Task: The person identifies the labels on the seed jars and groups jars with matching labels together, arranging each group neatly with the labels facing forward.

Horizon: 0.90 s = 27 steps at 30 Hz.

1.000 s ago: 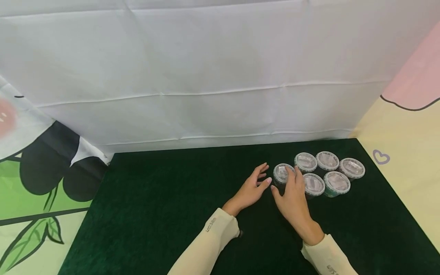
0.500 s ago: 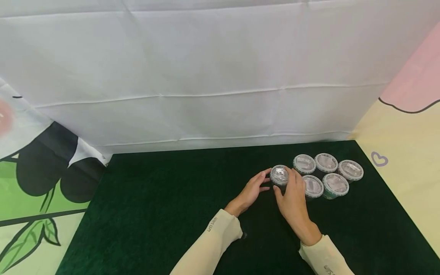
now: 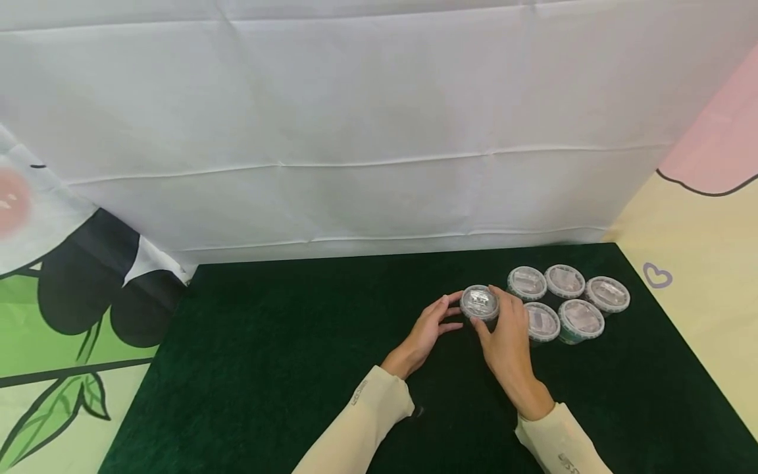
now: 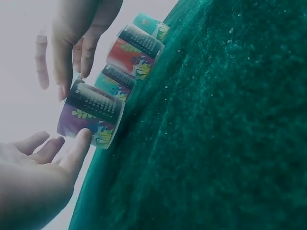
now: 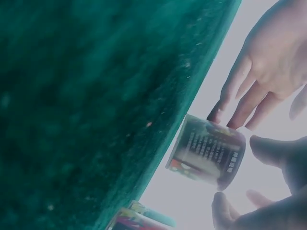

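Note:
A small round plastic tub with a clear lid stands apart, left of the other tubs. Its side label, purple with coloured leaves and a dark text panel, shows on the tub in the left wrist view. My right hand grips it near the lid, thumb in front and fingers on the far right side. On the left, my left hand touches the tub with fairly straight fingers. The right wrist view has the tub between both hands, its base close to the cloth.
Several similar lidded tubs stand grouped to the right, close beside my right hand. Dark green cloth covers the table. A white curtain rises behind it, with printed panels at both sides.
My right hand has closed on the tub, which has shifted slightly left, away from the group. My left hand's fingers have come up against its left side.

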Available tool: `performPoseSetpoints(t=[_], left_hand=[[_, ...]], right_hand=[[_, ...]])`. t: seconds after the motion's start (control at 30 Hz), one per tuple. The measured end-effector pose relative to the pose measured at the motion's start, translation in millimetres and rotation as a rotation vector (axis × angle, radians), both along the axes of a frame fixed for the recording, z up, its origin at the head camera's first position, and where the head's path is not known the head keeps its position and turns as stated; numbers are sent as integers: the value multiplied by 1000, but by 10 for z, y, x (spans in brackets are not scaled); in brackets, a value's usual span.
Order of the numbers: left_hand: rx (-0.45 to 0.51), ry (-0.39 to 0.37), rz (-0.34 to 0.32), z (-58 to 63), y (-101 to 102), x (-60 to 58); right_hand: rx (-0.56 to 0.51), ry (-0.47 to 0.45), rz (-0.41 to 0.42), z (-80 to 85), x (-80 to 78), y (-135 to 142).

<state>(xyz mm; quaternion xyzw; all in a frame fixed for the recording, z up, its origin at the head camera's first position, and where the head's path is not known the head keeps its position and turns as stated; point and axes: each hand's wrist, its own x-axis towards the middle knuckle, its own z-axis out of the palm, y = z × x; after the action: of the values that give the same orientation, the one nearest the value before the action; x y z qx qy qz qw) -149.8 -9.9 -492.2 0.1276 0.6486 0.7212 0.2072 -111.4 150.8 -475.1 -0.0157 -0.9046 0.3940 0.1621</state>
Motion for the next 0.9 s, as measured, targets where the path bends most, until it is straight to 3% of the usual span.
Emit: performPoseSetpoints(t=[0.17, 0.43, 0.67, 0.9], left_hand=[[-34, 64, 41, 59, -81, 69], [-102, 152, 159, 109, -181, 163], [-180, 169, 207, 136, -277, 222], [-186, 221, 233, 134, -391, 249]], right_hand=[[-47, 8, 37, 48, 34, -19], [-205, 26, 131, 104, 82, -68], [-295, -45, 176, 161, 101, -110], [-362, -109, 248, 212, 134, -155]])
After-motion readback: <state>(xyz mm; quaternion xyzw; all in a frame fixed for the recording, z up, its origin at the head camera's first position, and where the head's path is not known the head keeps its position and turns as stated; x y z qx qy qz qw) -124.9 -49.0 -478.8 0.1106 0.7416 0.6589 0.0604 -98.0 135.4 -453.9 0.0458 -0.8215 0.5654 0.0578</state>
